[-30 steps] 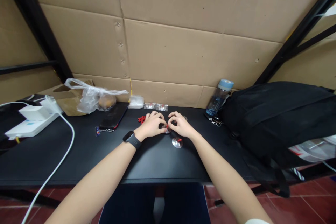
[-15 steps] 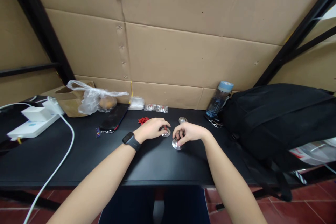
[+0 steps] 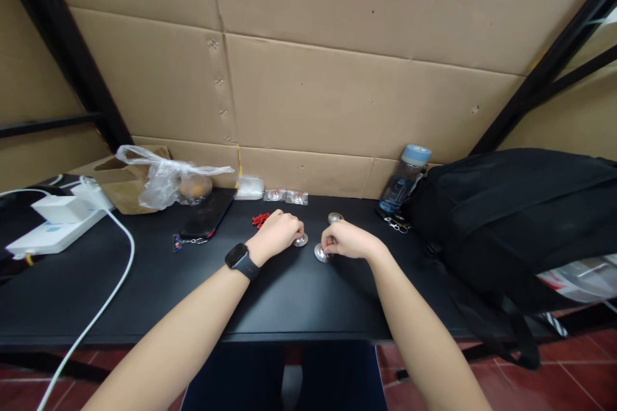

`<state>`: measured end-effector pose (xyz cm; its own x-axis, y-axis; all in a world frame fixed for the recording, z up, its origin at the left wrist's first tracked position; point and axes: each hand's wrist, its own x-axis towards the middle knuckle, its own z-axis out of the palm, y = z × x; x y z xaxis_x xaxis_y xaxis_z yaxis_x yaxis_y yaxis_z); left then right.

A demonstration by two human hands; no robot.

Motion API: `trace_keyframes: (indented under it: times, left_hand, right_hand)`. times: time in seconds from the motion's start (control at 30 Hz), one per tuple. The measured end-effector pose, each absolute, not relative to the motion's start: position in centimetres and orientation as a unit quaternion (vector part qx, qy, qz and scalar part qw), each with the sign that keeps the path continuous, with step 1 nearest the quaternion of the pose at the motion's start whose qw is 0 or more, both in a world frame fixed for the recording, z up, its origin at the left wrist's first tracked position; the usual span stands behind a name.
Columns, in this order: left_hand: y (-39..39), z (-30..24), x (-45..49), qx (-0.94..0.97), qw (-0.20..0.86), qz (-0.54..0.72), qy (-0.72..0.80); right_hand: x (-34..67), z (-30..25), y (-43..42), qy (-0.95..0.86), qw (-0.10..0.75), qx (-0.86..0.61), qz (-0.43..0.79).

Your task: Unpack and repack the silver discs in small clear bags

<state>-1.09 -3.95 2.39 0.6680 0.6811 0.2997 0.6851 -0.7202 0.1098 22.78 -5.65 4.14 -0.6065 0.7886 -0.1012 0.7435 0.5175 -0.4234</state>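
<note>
My left hand [image 3: 279, 232], a dark watch on its wrist, is closed at the middle of a small shiny metal finger cymbal [image 3: 301, 241]; the thumb and fingers are pinched together. To its right, my right hand [image 3: 351, 239] pinches the centre of another finger cymbal [image 3: 320, 253], where a bit of red shows. Both cymbals are at the desk surface, a short gap apart. Behind my right hand lies a third finger cymbal [image 3: 335, 218], partly covered by the hand. A heap of red cord [image 3: 261, 219] lies just behind my left hand.
Clear packets [image 3: 297, 197] with round metal pieces lie along the cardboard wall [image 3: 303, 103]. On the left are a phone [image 3: 205, 215], a plastic bag [image 3: 161, 183] and a white power strip [image 3: 53, 228]. A bottle [image 3: 402, 183] and black backpack [image 3: 515, 218] stand right.
Both hands have closed their fingers at the middles of their cymbals, where the fingers were looser before. The camera view has shifted slightly.
</note>
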Motion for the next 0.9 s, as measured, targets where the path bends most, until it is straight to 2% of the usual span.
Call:
trace_keyframes:
  times: [0.17, 0.27, 0.4, 0.5, 0.67, 0.9]
  left_hand:
    - [-3.7, 2.2, -1.3, -0.888, -0.071, -0.259, -0.374]
    - [-3.6, 2.6, -1.6, -0.864, -0.097, -0.286, -0.402]
    - [-3.1, 3.2, -2.4, -0.819, -0.124, -0.338, -0.446]
    - [-2.3, 2.9, -2.7, -0.779, -0.165, -0.404, -0.451]
    - [-1.8, 1.7, -1.9, -0.751, -0.225, -0.466, -0.410]
    - [-3.2, 1.4, -0.3, -0.747, -0.215, -0.489, -0.396]
  right_hand:
    - [22.4, 3.7, -5.4, -0.870, 0.134, -0.452, 0.145]
    - [22.0, 3.8, -5.2, -0.853, 0.237, -0.440, 0.151]
    - [21.4, 3.7, -4.8, -0.777, 0.400, -0.444, 0.197]
    - [20.7, 3.2, -4.4, -0.725, 0.474, -0.420, 0.270]
    - [19.0, 2.1, -4.5, -0.675, 0.504, -0.408, 0.353]
    - [18.1, 1.6, -5.1, -0.591, 0.524, -0.376, 0.484]
